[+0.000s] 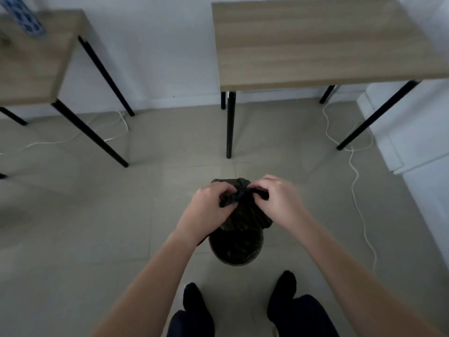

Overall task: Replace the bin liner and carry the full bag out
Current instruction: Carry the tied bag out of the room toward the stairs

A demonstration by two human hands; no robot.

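Pale tiled floor (85,215), with a wooden table (315,45) against the white wall beyond the bin (234,254). Fingers of the left hand (209,205) and right hand (277,198) curl tight on the gathered neck of the black bag (243,217) — directly above the bin, its crumpled body bulging over the rim. Tying-off looks to be the step in hand — next comes a firm knot, then a straight lift out.

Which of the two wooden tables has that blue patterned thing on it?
The table on the left, whose far end carries the blue-and-white patterned object. The table on the right shows only bare wood in view.
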